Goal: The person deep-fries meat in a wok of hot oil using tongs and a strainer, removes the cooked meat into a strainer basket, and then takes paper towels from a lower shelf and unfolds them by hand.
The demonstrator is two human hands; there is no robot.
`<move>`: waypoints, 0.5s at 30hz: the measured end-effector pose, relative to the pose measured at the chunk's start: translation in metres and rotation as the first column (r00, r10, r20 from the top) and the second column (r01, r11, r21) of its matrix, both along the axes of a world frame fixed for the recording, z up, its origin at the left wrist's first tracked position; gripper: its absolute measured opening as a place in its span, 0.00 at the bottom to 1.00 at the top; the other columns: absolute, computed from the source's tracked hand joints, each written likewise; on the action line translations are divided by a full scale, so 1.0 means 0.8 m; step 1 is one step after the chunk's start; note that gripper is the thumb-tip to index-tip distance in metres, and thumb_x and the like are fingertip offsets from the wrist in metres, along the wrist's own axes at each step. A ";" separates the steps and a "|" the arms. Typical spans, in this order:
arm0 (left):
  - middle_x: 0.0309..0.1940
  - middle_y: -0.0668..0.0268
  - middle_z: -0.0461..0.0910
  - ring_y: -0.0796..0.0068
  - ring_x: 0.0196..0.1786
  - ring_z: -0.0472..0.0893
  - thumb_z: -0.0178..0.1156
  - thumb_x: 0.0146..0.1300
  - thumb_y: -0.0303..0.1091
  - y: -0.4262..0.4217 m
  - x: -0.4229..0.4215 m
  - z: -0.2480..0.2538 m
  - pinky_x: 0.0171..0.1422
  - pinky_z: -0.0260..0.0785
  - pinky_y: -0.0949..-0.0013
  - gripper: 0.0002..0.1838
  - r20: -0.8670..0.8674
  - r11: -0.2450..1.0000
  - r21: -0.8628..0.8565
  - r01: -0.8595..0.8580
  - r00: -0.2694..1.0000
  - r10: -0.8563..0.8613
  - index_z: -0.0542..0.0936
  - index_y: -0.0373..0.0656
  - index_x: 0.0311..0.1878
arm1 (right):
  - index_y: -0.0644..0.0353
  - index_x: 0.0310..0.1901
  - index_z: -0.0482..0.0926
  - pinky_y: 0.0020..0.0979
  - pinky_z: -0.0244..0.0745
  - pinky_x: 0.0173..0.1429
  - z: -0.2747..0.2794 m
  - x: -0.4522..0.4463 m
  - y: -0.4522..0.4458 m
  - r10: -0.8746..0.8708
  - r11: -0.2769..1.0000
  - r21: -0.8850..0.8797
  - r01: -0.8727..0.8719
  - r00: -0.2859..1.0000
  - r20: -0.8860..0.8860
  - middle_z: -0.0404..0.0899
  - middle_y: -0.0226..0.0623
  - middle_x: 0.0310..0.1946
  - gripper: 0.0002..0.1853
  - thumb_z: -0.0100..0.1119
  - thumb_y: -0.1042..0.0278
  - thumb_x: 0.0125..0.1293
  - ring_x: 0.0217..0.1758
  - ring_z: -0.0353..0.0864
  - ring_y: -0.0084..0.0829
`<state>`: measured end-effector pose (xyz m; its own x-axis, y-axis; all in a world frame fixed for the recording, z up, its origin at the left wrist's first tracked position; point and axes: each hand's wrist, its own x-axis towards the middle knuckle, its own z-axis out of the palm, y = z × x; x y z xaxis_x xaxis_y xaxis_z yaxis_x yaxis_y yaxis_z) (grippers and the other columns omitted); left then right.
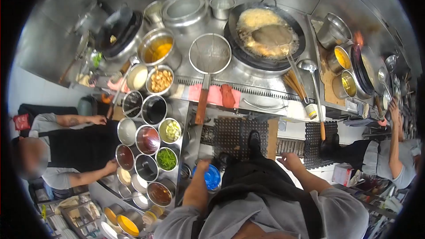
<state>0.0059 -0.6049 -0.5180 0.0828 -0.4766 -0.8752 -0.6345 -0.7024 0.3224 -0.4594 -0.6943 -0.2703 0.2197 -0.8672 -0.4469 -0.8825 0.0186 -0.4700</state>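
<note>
My left hand [202,165] hangs low beside a blue plastic container [212,177]; its fingers are mostly hidden. My right hand [290,161] is held out in front of my hip with the fingers apart and nothing in it. Ahead, a large wok [301,33] of bubbling oil has a round strainer [272,36] resting in it over pale frying food. A ladle [317,88] with a wooden handle lies across the counter edge on the right. In the middle, a long-handled mesh strainer [210,54] lies beside a folded red cloth [228,96].
Metal pots of sauces, chopped greens [166,159] and brown chunks [160,80] crowd the left counter. One co-worker [66,150] stands left; another [389,155] works on the right near a flame [358,40]. Black rubber mats [234,137] cover the floor.
</note>
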 end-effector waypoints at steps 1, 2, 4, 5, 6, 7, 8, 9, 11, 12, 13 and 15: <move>0.30 0.58 0.82 0.62 0.28 0.83 0.55 0.62 0.47 0.041 0.012 -0.047 0.34 0.76 0.59 0.18 -0.086 0.994 -0.012 -0.108 0.991 0.106 0.81 0.40 0.37 | 0.63 0.43 0.83 0.40 0.78 0.44 0.016 0.005 -0.013 -0.015 0.998 -0.055 0.022 0.993 0.114 0.83 0.49 0.31 0.17 0.66 0.58 0.58 0.37 0.84 0.48; 0.34 0.58 0.83 0.62 0.35 0.83 0.60 0.54 0.42 0.060 -0.005 -0.005 0.39 0.76 0.58 0.13 -0.175 0.911 0.092 -0.403 0.894 0.413 0.82 0.44 0.37 | 0.64 0.42 0.83 0.39 0.78 0.40 0.047 0.017 -0.032 -0.035 0.993 -0.104 0.055 0.982 0.184 0.82 0.51 0.31 0.15 0.64 0.60 0.60 0.34 0.84 0.48; 0.37 0.59 0.84 0.61 0.42 0.83 0.66 0.45 0.37 0.093 -0.028 0.061 0.44 0.76 0.57 0.13 -0.209 0.714 0.208 -0.669 0.683 0.700 0.83 0.48 0.36 | 0.65 0.39 0.83 0.39 0.76 0.37 0.099 0.024 -0.073 -0.027 0.962 -0.252 0.101 0.959 0.284 0.82 0.51 0.30 0.13 0.62 0.63 0.62 0.31 0.83 0.46; 0.37 0.58 0.83 0.60 0.42 0.83 0.66 0.45 0.37 0.102 -0.025 0.080 0.44 0.76 0.57 0.13 -0.204 0.766 0.187 -0.615 0.739 0.643 0.83 0.48 0.36 | 0.65 0.38 0.83 0.38 0.76 0.37 0.111 0.025 -0.096 -0.040 0.914 -0.375 0.156 0.953 0.299 0.82 0.50 0.29 0.11 0.62 0.65 0.61 0.31 0.83 0.46; 0.37 0.58 0.83 0.60 0.42 0.83 0.66 0.46 0.38 0.110 -0.022 0.101 0.44 0.76 0.57 0.12 -0.190 0.812 0.162 -0.561 0.789 0.584 0.83 0.48 0.36 | 0.65 0.37 0.83 0.38 0.75 0.36 0.122 0.021 -0.121 -0.051 0.847 -0.489 0.208 0.948 0.314 0.82 0.49 0.29 0.09 0.62 0.67 0.61 0.31 0.83 0.45; 0.36 0.58 0.83 0.60 0.41 0.83 0.66 0.46 0.38 0.118 -0.016 0.114 0.44 0.76 0.57 0.12 -0.171 0.848 0.135 -0.512 0.831 0.529 0.83 0.47 0.36 | 0.64 0.39 0.82 0.39 0.75 0.39 0.130 0.015 -0.149 -0.107 0.799 -0.524 0.296 0.926 0.361 0.82 0.48 0.32 0.09 0.62 0.68 0.60 0.35 0.83 0.45; 0.36 0.58 0.83 0.60 0.41 0.83 0.65 0.46 0.38 0.125 -0.010 0.125 0.43 0.76 0.57 0.12 -0.144 0.880 0.103 -0.463 0.868 0.474 0.83 0.47 0.36 | 0.63 0.40 0.82 0.40 0.75 0.41 0.135 0.009 -0.178 -0.157 0.743 -0.550 0.381 0.898 0.411 0.82 0.48 0.36 0.09 0.62 0.70 0.59 0.38 0.83 0.45; 0.36 0.58 0.83 0.60 0.41 0.83 0.65 0.46 0.38 0.129 -0.007 0.135 0.43 0.76 0.57 0.12 -0.110 0.908 0.072 -0.413 0.901 0.419 0.83 0.47 0.36 | 0.61 0.46 0.80 0.41 0.75 0.44 0.133 -0.001 -0.206 -0.131 0.665 -0.674 0.321 0.939 0.317 0.81 0.49 0.40 0.14 0.63 0.70 0.58 0.42 0.82 0.46; 0.35 0.57 0.83 0.59 0.40 0.83 0.65 0.47 0.38 0.132 -0.002 0.144 0.43 0.76 0.57 0.12 -0.048 0.947 0.017 -0.320 0.946 0.320 0.83 0.46 0.36 | 0.59 0.52 0.78 0.42 0.75 0.47 0.113 -0.021 -0.251 -0.113 0.569 -0.785 0.246 0.969 0.222 0.80 0.51 0.44 0.19 0.64 0.69 0.57 0.46 0.81 0.47; 0.35 0.57 0.83 0.59 0.40 0.83 0.65 0.47 0.38 0.130 -0.003 0.146 0.42 0.76 0.57 0.12 -0.021 0.962 -0.011 -0.273 0.962 0.273 0.83 0.46 0.35 | 0.58 0.57 0.74 0.44 0.75 0.50 0.094 -0.028 -0.271 -0.186 0.562 -0.809 0.173 0.979 0.080 0.78 0.53 0.48 0.24 0.63 0.70 0.56 0.48 0.79 0.49; 0.35 0.57 0.83 0.59 0.39 0.83 0.65 0.48 0.38 0.125 -0.004 0.141 0.42 0.76 0.57 0.12 0.009 0.977 -0.043 -0.207 0.978 0.207 0.83 0.45 0.35 | 0.57 0.62 0.70 0.45 0.74 0.53 0.079 -0.035 -0.286 -0.256 0.561 -0.822 0.096 0.965 -0.062 0.75 0.56 0.52 0.29 0.61 0.70 0.56 0.49 0.78 0.52; 0.35 0.56 0.83 0.58 0.39 0.83 0.64 0.48 0.38 0.108 -0.011 0.133 0.42 0.76 0.57 0.12 0.056 0.991 -0.113 -0.075 0.995 0.082 0.83 0.45 0.35 | 0.56 0.63 0.68 0.46 0.74 0.54 0.056 -0.045 -0.314 -0.245 0.687 -0.712 0.144 0.969 -0.041 0.76 0.57 0.51 0.30 0.60 0.71 0.55 0.50 0.78 0.53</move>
